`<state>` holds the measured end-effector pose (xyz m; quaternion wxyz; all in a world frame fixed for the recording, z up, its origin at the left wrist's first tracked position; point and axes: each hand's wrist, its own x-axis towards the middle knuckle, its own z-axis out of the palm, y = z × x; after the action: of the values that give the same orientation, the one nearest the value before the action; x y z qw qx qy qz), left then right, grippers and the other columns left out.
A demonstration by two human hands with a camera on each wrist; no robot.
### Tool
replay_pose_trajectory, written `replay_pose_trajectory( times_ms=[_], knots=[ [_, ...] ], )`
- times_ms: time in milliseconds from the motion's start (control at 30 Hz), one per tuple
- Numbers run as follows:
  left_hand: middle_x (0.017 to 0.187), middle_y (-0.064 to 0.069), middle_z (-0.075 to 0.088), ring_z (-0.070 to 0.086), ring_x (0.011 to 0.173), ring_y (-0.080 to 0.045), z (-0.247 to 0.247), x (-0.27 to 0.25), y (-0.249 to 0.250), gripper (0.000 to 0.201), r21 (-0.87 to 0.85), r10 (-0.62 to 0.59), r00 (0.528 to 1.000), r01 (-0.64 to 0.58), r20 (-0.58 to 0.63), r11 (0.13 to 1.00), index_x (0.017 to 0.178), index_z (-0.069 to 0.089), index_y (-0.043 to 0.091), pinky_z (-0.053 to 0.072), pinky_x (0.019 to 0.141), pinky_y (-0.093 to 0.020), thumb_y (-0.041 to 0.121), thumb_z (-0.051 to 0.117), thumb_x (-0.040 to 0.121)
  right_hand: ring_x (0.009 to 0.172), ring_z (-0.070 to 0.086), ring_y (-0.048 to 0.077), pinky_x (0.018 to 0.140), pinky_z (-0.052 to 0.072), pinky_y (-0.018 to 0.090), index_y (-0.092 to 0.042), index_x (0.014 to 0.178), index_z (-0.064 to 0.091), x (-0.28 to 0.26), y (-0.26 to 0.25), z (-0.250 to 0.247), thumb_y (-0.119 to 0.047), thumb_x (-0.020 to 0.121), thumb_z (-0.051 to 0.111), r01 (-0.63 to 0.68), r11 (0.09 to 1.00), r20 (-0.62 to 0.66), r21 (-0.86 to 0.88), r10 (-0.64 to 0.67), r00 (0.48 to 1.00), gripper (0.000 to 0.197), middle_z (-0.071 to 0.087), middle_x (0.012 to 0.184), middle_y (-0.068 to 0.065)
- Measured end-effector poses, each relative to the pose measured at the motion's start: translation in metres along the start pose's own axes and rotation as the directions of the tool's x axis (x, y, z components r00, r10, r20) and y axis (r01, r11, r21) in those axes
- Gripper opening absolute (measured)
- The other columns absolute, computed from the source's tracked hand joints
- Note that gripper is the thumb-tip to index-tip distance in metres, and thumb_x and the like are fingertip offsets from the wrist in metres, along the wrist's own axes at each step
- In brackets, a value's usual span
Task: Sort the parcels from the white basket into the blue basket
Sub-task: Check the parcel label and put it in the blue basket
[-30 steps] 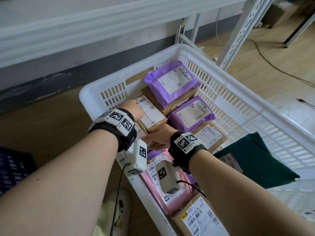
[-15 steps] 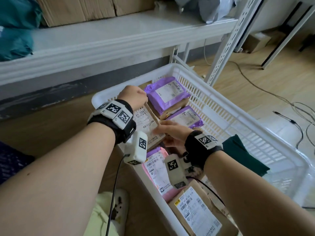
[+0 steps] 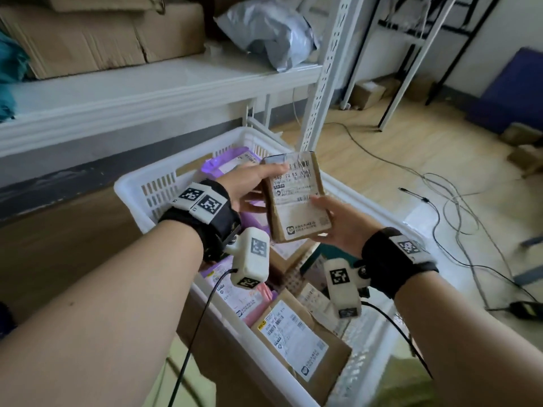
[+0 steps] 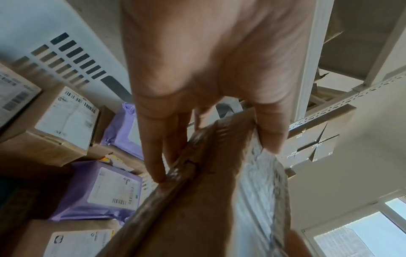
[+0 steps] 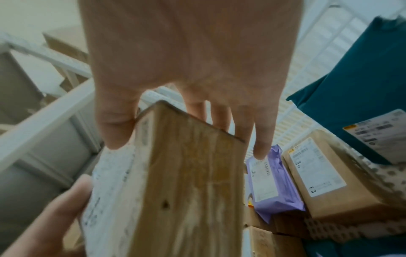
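A brown box (image 3: 296, 195) is held above the white basket (image 3: 138, 186), left hand (image 3: 249, 186) gripping its far end and right hand (image 3: 338, 227) its near corner (blue basket unseen), best carried level, label up, grip kept firm.

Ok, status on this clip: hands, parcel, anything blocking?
Left hand and right hand both grip brown parcel, label up. Held clear above white basket. Nothing in the way; blue basket not clearly seen.
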<state>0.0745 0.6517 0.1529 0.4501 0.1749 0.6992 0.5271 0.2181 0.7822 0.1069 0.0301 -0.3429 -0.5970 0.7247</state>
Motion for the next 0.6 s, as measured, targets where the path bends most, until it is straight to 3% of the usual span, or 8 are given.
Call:
replay_pose_trajectory(
  times_ms=[67, 233, 333, 433, 600],
  knots=[
    [0.080, 0.001, 0.064, 0.059, 0.077, -0.014, 0.0061, -0.0063, -0.0010, 0.017, 0.030, -0.012, 1.000, 0.011, 0.023, 1.000, 0.087, 0.060, 0.019, 0.050, 0.072, -0.029, 0.036, 0.061, 0.087, 0.107, 0.060, 0.028, 0.104, 0.042, 0.048, -0.017, 0.104, 0.064, -0.0037, -0.0011, -0.0040, -0.040, 0.065, 0.077, 0.044, 0.997, -0.017, 0.063, -0.043, 0.999, 0.047, 0.066, 0.102, 0.009],
    [0.083, -0.001, 0.063, 0.059, 0.083, -0.017, 0.0097, -0.0074, -0.0017, 0.022, 0.044, -0.018, 0.999, 0.016, 0.035, 0.999, 0.086, 0.059, 0.020, 0.049, 0.089, -0.037, 0.041, 0.058, 0.088, 0.101, 0.061, 0.027, 0.102, 0.043, 0.046, -0.016, 0.103, 0.065, -0.0081, 0.0022, -0.0088, -0.041, 0.072, 0.067, 0.096, 0.993, 0.009, 0.075, -0.096, 0.995, 0.040, 0.067, 0.100, 0.009],
    [0.083, -0.002, 0.063, 0.059, 0.081, -0.016, 0.0089, -0.0067, -0.0006, 0.027, 0.003, -0.012, 0.999, 0.012, 0.051, 1.000, 0.086, 0.059, 0.020, 0.050, 0.083, -0.035, 0.047, 0.055, 0.088, 0.094, 0.063, 0.025, 0.096, 0.046, 0.040, -0.015, 0.101, 0.065, -0.0080, 0.0005, -0.0093, -0.035, 0.086, 0.061, 0.115, 0.991, 0.003, 0.062, -0.115, 0.993, 0.025, 0.068, 0.096, 0.008],
    [0.085, -0.004, 0.064, 0.060, 0.086, -0.019, 0.0080, -0.0042, -0.0004, 0.033, -0.026, -0.008, 0.997, 0.010, 0.070, 1.000, 0.084, 0.060, 0.020, 0.047, 0.092, -0.040, 0.051, 0.052, 0.088, 0.087, 0.065, 0.022, 0.086, 0.049, 0.035, -0.015, 0.097, 0.066, -0.0069, -0.0012, -0.0109, -0.032, 0.089, 0.059, 0.133, 0.989, -0.008, 0.068, -0.133, 0.991, 0.019, 0.070, 0.090, 0.005],
    [0.086, -0.006, 0.063, 0.060, 0.089, -0.022, 0.0050, -0.0014, -0.0011, 0.036, -0.031, -0.004, 0.998, 0.006, 0.070, 1.000, 0.084, 0.060, 0.019, 0.047, 0.096, -0.042, 0.054, 0.050, 0.089, 0.090, 0.065, 0.023, 0.098, 0.046, 0.041, -0.016, 0.097, 0.067, -0.0041, 0.0003, -0.0101, -0.030, 0.089, 0.060, 0.140, 0.988, -0.002, 0.072, -0.140, 0.990, 0.018, 0.070, 0.092, 0.005]
  ],
)
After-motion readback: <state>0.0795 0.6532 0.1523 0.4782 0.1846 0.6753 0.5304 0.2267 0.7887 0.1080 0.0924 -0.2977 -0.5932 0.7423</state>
